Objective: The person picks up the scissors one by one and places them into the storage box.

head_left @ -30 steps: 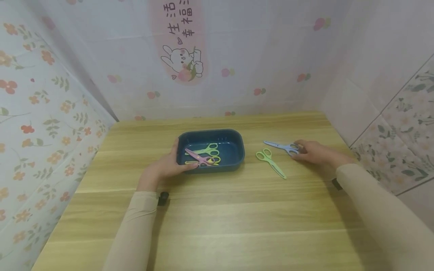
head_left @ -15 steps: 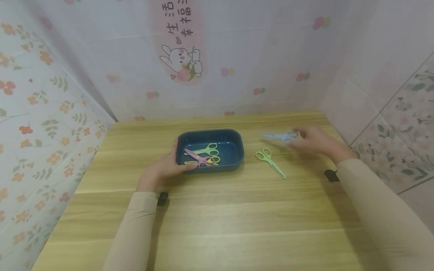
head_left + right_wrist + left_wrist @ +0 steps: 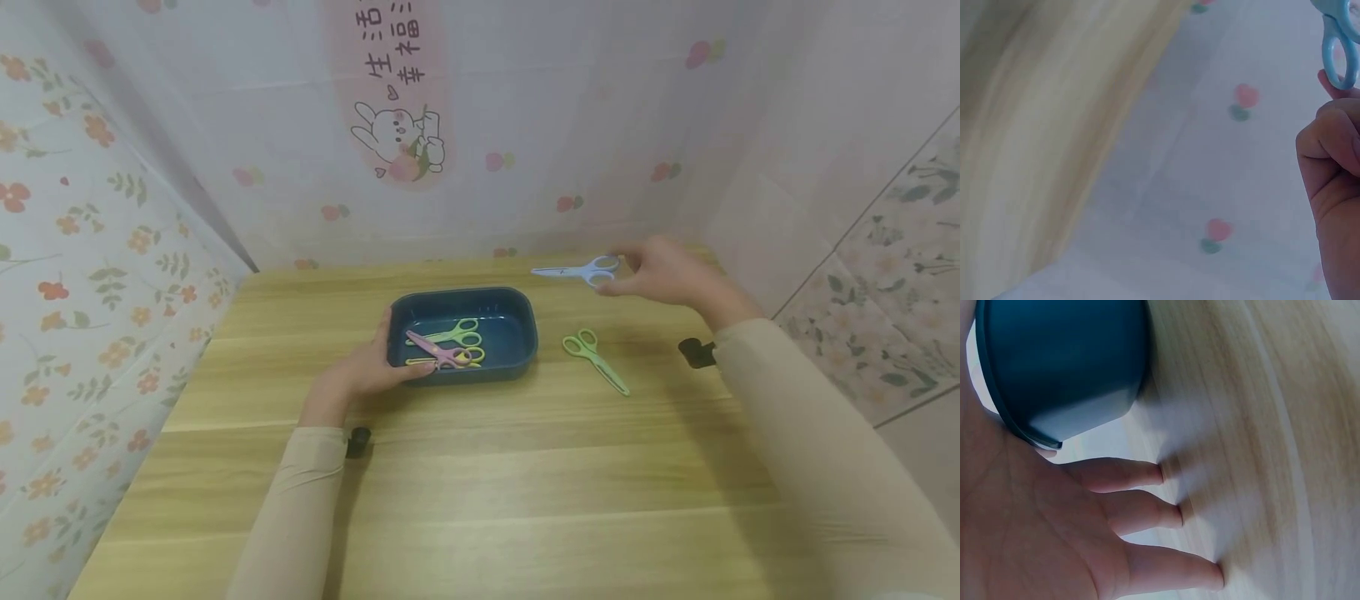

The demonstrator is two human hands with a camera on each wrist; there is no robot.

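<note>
My right hand [image 3: 663, 271] pinches a pair of light blue scissors [image 3: 573, 272] by the handle loops, near the table's back edge, blades pointing left. In the right wrist view a loop of these scissors [image 3: 1329, 53] shows at the top right, above the bent fingers. My left hand [image 3: 360, 364] rests around the left end of a dark blue box [image 3: 498, 373], thumb lying across its front rim. In the left wrist view the other fingers [image 3: 1141, 509] stretch out straight beside the box, tips at the tabletop. Inside lie purple scissors [image 3: 427, 348], green scissors [image 3: 467, 333] and yellow ones, partly covered.
Another pair of green scissors [image 3: 596, 360] lies on the wooden table [image 3: 487, 483], right of the box. A printed curtain [image 3: 585, 125] hangs behind the table. Patterned sheets [image 3: 82, 250] flank it.
My right hand has lifted the light blue scissors from the table and carried them left and toward the back. The left hand and the box have stayed in place.
</note>
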